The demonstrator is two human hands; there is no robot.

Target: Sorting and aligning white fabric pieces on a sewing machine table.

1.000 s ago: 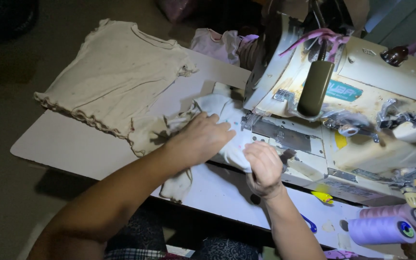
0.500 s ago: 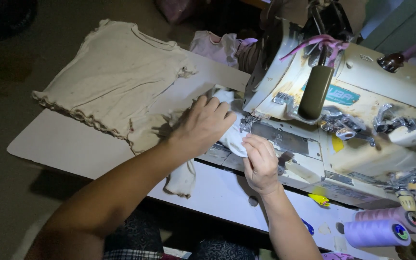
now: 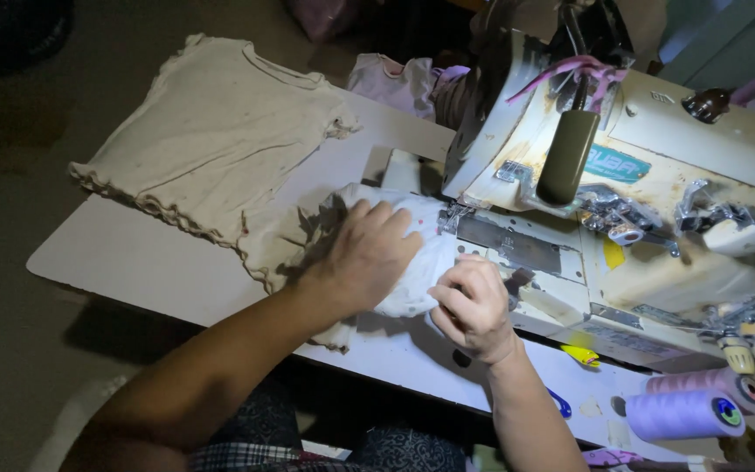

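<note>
On the white sewing table (image 3: pixel 133 262), the left hand (image 3: pixel 369 253) is lying flat, fingers spread, pressing a small white garment piece (image 3: pixel 417 280) against the bed of the industrial sewing machine (image 3: pixel 622 201), just beside the presser-foot area. The right hand (image 3: pixel 474 306) is curling its fingers together, pinching the near edge of the same white piece, the two hands sitting close beside each other on the fabric. Compared with a second ago, the left hand is sitting a little nearer the needle area, and the right hand is gripping fabric rather than resting closed at the table's front edge. A cream ruffled-hem top (image 3: pixel 220 149) is lying spread out at the table's far left, its lower corner touching the white piece. Lilac thread cones (image 3: pixel 683 411) are lying at the near right, well apart from both hands.
</note>
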